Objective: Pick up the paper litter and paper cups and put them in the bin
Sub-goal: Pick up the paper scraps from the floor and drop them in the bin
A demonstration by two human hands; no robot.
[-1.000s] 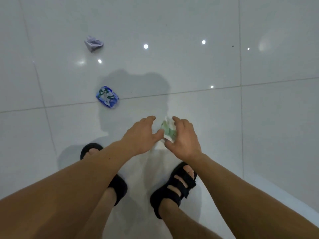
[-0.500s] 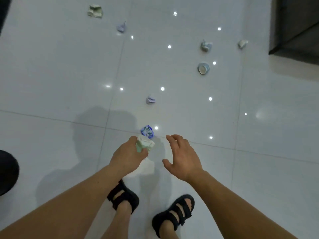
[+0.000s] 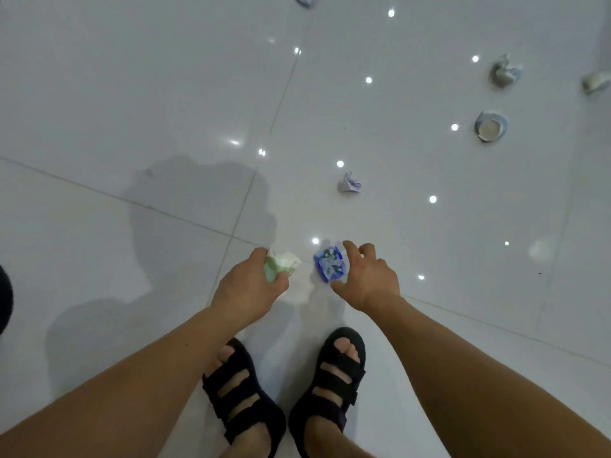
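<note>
Two hands: left hand [image 3: 246, 287] grips green paper [image 3: 281, 264]; right hand [image 3: 367, 277] spread beside blue paper [image 3: 330, 267].

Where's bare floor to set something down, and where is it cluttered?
Bare: the tiles left of the left hand, up to the long grout line. Crowded: ahead and right, blue crushed cup by the right hand, paper ball, cups far right.
</note>
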